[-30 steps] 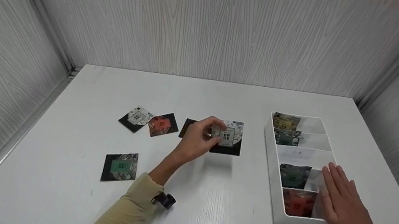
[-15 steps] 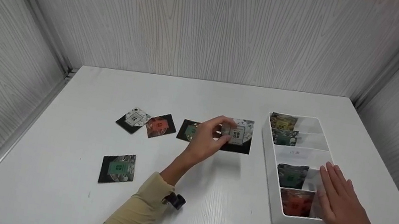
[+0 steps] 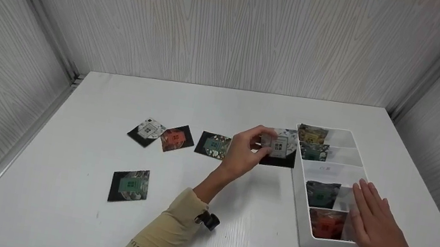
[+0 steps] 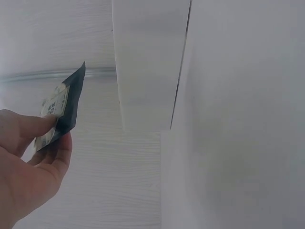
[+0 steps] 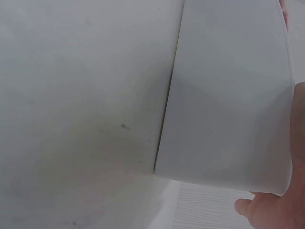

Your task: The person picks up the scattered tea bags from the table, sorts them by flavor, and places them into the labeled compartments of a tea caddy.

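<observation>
Between thumb and fingers my left hand (image 3: 245,152) pinches a black-and-white sachet (image 3: 283,147), raised above the table beside the box's left wall. The left wrist view shows this sachet (image 4: 64,107) tilted, gripped near its lower end. A white divided box (image 3: 299,199) stands on the right, with sachets upright in several compartments: yellow (image 3: 312,134), green (image 3: 314,152), dark green (image 3: 322,194) and red (image 3: 327,224). The middle compartment shows a bare white divider. My right hand (image 3: 381,231) rests with straight fingers on the box's right rim.
On the table (image 3: 53,212) lie a white-labelled sachet (image 3: 148,131), a red sachet (image 3: 177,138), a green patterned sachet (image 3: 212,145) and, nearer, another green sachet (image 3: 130,186). Grey wood-grain panels (image 3: 236,28) enclose the back and sides.
My left hand has carried the black-and-white sachet rightward to the box's left edge, uncovering the green patterned sachet behind it. My right hand has stayed on the box.
</observation>
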Action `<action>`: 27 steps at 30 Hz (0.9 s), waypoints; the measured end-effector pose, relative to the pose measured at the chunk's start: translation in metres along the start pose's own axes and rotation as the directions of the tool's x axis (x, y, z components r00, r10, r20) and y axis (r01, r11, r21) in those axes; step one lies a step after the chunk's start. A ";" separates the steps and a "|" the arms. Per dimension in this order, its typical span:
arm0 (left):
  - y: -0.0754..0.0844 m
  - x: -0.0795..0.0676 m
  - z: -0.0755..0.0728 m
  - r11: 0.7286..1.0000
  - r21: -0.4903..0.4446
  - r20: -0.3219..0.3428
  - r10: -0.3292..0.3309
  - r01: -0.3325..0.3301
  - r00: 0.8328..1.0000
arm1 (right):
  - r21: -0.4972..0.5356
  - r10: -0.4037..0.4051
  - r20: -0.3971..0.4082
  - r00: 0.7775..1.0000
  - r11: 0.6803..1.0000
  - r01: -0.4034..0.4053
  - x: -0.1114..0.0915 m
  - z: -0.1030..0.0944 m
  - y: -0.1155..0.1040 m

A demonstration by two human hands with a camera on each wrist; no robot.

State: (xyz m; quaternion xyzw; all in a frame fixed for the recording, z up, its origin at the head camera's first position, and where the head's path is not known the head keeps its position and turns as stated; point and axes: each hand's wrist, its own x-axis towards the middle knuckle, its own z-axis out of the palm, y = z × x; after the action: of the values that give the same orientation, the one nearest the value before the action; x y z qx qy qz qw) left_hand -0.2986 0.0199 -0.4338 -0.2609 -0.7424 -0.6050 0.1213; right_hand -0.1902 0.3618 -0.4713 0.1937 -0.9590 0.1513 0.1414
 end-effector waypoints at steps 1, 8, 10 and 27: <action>0.000 0.001 0.002 1.000 -0.006 -0.001 0.004 -0.004 1.000 | 0.002 0.000 0.001 1.000 1.000 0.000 0.000 0.000 0.000; 0.002 0.009 0.018 1.000 0.011 -0.001 0.029 -0.029 1.000 | 0.008 -0.003 0.003 1.000 1.000 0.003 0.000 0.000 0.001; 0.004 0.011 0.022 0.999 0.017 -0.002 0.029 -0.029 1.000 | 0.006 -0.005 0.001 1.000 1.000 0.005 -0.001 0.000 0.001; 0.010 0.025 0.059 0.996 0.049 -0.011 0.075 -0.074 0.997 | 0.004 -0.014 -0.002 1.000 1.000 0.014 0.000 0.000 0.000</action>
State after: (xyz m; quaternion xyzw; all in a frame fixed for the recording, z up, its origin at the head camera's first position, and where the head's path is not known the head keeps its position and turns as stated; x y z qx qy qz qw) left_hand -0.3068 0.0836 -0.4272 -0.2816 -0.7457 -0.5837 0.1546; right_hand -0.1906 0.3623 -0.4709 0.2007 -0.9571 0.1525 0.1429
